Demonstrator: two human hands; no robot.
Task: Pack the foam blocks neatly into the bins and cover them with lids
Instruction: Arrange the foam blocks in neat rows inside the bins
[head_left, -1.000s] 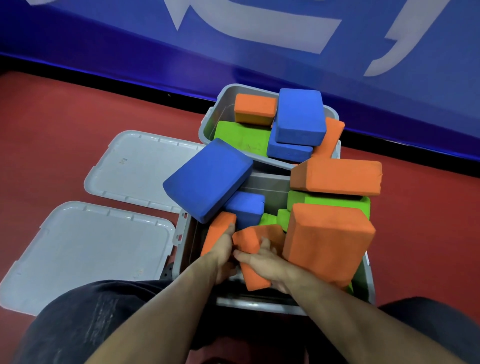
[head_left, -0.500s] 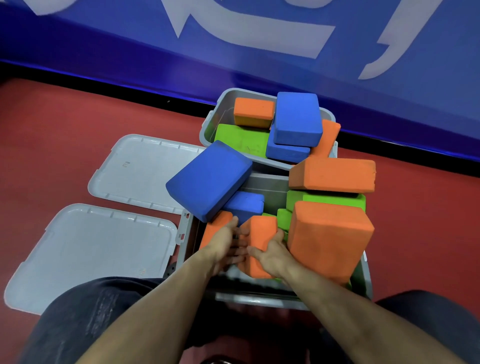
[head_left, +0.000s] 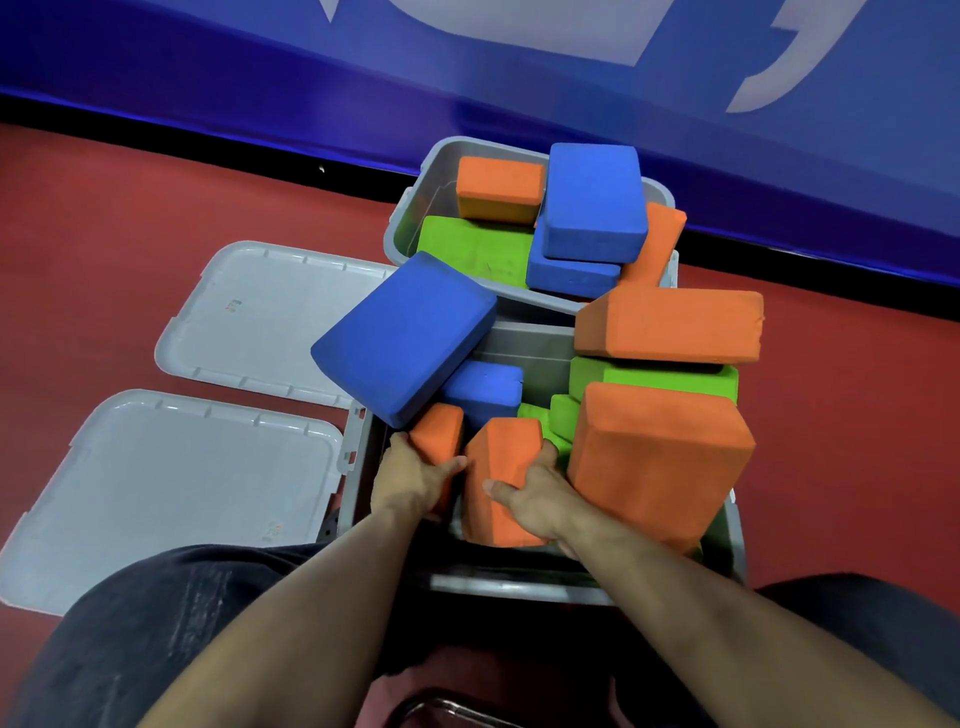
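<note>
While both hands work in the near bin (head_left: 727, 545), right hand (head_left: 535, 501) grips an upright orange block (head_left: 501, 467), long axis vertical; left hand (head_left: 415, 478) holds a 2nd block (head_left: 439, 431) just beside, w/ free space below, I judge.

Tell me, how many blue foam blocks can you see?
4. Two stacked in the far grey plastic bin: upper, lower. One large, tilted over the near bin's left rim, one beneath it. Others may be buried.
</note>
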